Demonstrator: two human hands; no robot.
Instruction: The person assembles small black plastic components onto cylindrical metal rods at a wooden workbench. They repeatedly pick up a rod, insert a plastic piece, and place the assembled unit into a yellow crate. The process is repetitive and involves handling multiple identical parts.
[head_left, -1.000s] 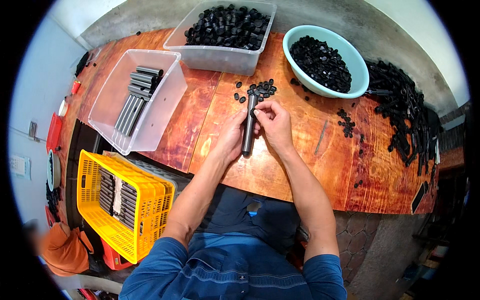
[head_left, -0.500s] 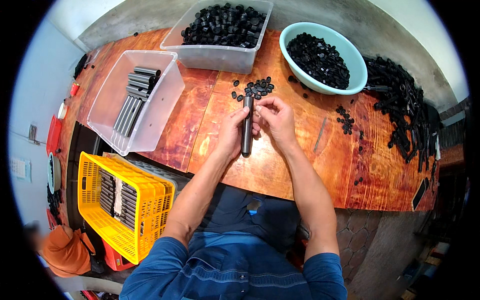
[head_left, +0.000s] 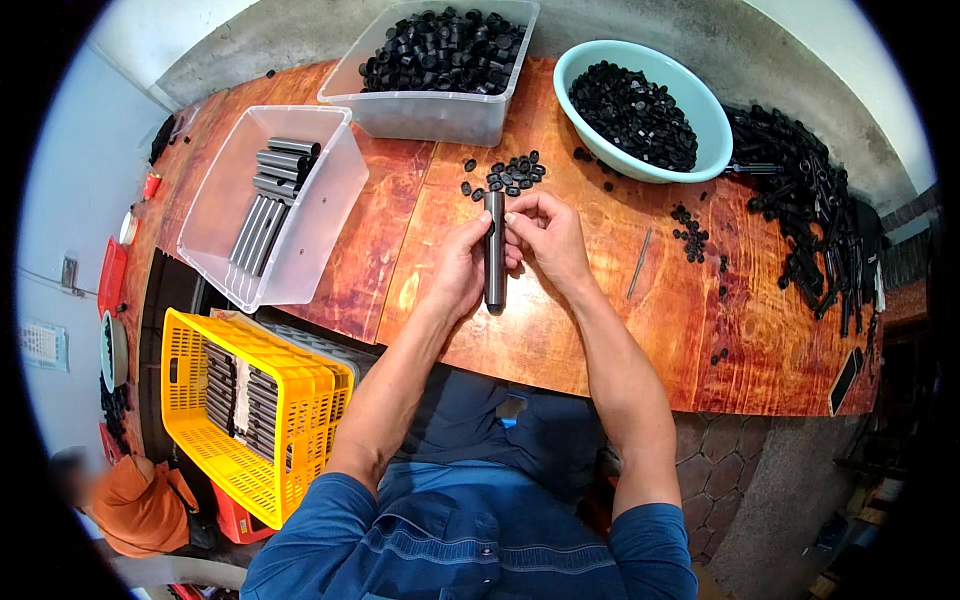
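Note:
A dark, glossy tube [head_left: 495, 260] stands almost upright in the picture over the middle of the table, with my left hand [head_left: 462, 265] wrapped round it from the left. My right hand [head_left: 550, 238] is at the tube's upper right side, thumb and forefinger pinched close against it. Whatever sits between those fingertips, if anything, is too small to make out. Just beyond the tube's top end lies a loose group of small black oval parts [head_left: 515, 174].
Behind stand a clear bin of black caps [head_left: 430, 112] and a pale blue bowl [head_left: 720, 150] of small black parts. At left are a clear bin with tubes [head_left: 330, 220] and a yellow crate [head_left: 300, 400]. A thin rod [head_left: 639, 262] lies right; a person [head_left: 140, 505] is lower left.
My right fingertips have shifted slightly down and closer to the tube's side. The left hand keeps its hold, and the view has moved a little.

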